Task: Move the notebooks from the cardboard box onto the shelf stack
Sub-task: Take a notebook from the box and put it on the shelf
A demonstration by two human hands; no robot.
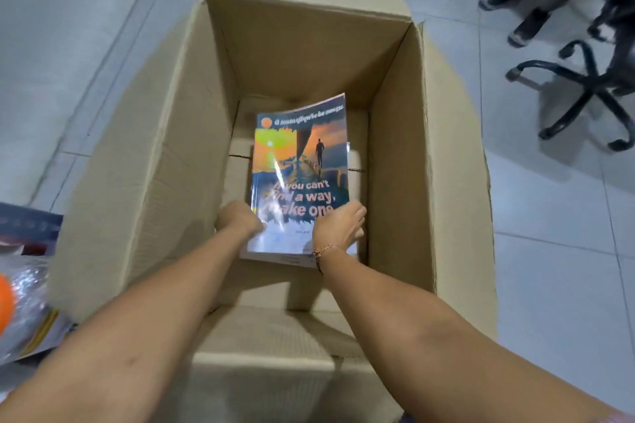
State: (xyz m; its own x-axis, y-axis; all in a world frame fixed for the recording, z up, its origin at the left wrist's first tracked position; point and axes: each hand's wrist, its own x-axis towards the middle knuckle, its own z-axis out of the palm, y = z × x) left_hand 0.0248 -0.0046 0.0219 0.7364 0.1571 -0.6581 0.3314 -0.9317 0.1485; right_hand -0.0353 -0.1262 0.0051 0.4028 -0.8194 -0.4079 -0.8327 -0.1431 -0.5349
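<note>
Down inside, my left hand [239, 218] curls over the near left edge of the glossy notebook with the sunset cover [299, 178], fingers closed on it. My right hand [340, 227], a thin bracelet [323, 252] at its wrist, clamps the near right corner, thumb on top. Both forearms reach straight in from the near side, roughly parallel. I see one cover clearly; edges beneath it suggest a small stack, but I cannot count them. The notebook's far end bows upward, low in the open brown cardboard box [178, 134] standing on the pale tiled floor [549, 216]. One black swivel-chair base [591, 93] sits to the far right, well apart.
</note>
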